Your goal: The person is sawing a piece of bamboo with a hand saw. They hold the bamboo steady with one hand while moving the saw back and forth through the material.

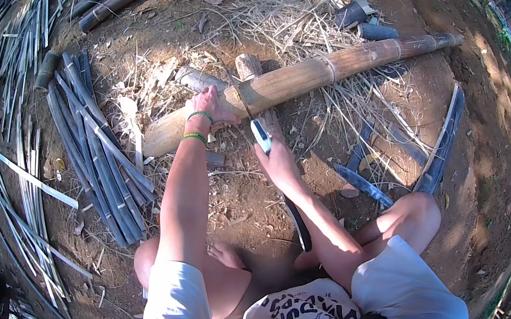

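While a long tan bamboo pole lies across the ground in front of the person, dark bamboo strips are piled to its left. A short log pokes out from under it. The right hand is closed around the light blue handle of a saw, its blade across the pole. The left hand rests spread on the pole, near the blade.

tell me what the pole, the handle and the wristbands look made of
Pole: bamboo, smooth and tan, shown by its ringed nodes. Handle: probably plastic or rubber, pale and smooth-looking. Wristbands: perhaps rubber or cord, green and yellow; too small to tell.
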`<action>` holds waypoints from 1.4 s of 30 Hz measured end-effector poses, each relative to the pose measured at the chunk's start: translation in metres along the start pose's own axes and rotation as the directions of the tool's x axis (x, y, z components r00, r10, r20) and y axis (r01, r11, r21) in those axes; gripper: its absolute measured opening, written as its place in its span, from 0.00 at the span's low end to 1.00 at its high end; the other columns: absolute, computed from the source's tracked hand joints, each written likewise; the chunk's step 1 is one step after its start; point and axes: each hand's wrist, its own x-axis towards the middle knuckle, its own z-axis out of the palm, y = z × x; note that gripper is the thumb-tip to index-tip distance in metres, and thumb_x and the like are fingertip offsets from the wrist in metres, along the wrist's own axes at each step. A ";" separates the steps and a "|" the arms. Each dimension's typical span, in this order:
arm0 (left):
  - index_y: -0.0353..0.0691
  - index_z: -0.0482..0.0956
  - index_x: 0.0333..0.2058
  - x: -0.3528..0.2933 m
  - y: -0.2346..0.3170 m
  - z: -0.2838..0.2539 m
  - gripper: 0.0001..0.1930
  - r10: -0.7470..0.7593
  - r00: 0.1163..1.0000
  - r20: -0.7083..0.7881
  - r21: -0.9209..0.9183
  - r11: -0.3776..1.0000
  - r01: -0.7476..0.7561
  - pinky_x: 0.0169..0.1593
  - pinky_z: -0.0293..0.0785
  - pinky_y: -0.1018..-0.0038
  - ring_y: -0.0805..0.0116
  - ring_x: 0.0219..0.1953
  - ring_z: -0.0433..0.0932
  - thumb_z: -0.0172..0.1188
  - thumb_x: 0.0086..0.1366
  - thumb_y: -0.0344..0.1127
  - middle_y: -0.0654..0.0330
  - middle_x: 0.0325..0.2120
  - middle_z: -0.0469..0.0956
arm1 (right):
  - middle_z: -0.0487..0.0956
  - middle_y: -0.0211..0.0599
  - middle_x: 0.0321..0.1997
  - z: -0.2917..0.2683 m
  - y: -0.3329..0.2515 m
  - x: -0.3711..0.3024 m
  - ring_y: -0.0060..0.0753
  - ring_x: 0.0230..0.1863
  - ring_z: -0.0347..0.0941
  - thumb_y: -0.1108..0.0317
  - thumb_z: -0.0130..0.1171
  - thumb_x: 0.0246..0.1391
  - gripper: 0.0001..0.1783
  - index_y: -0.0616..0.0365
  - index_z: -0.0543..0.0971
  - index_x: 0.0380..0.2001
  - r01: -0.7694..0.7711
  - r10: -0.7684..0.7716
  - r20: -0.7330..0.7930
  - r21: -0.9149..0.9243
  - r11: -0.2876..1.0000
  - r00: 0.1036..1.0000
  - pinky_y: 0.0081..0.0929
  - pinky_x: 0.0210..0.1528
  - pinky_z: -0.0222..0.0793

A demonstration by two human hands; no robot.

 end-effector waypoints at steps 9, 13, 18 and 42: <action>0.34 0.71 0.61 0.013 0.019 -0.002 0.63 0.029 0.999 0.015 -0.034 0.999 -0.028 0.62 0.75 0.60 0.47 0.57 0.80 0.83 0.27 0.67 0.46 0.54 0.80 | 0.83 0.48 0.28 -0.005 -0.007 0.044 0.45 0.29 0.83 0.57 0.55 0.72 0.19 0.67 0.79 0.42 0.141 -0.148 -0.105 -0.066 0.988 0.983 0.44 0.32 0.74; 0.33 0.71 0.60 0.004 -0.012 -0.007 0.63 -0.022 0.998 0.064 -0.049 0.998 0.025 0.62 0.75 0.60 0.46 0.56 0.80 0.83 0.27 0.67 0.45 0.53 0.81 | 0.85 0.56 0.35 0.004 -0.018 0.003 0.50 0.34 0.85 0.56 0.57 0.70 0.20 0.66 0.79 0.46 -0.014 0.014 0.071 -0.006 1.000 0.997 0.47 0.37 0.76; 0.33 0.72 0.60 0.008 -0.005 -0.005 0.63 -0.011 0.998 0.059 -0.030 0.999 0.012 0.60 0.77 0.61 0.48 0.55 0.81 0.83 0.27 0.67 0.45 0.52 0.82 | 0.87 0.46 0.37 -0.020 0.010 -0.090 0.41 0.35 0.86 0.58 0.56 0.70 0.21 0.65 0.76 0.56 -0.002 -0.002 -0.057 -0.084 0.996 0.998 0.37 0.40 0.80; 0.34 0.72 0.57 -0.004 -0.016 -0.013 0.59 -0.010 0.999 0.044 -0.066 0.998 0.013 0.61 0.76 0.61 0.46 0.56 0.80 0.82 0.28 0.66 0.42 0.52 0.80 | 0.83 0.51 0.28 -0.008 -0.001 -0.046 0.50 0.28 0.84 0.56 0.58 0.69 0.20 0.65 0.76 0.48 -0.106 0.100 0.104 0.054 0.993 0.990 0.46 0.32 0.77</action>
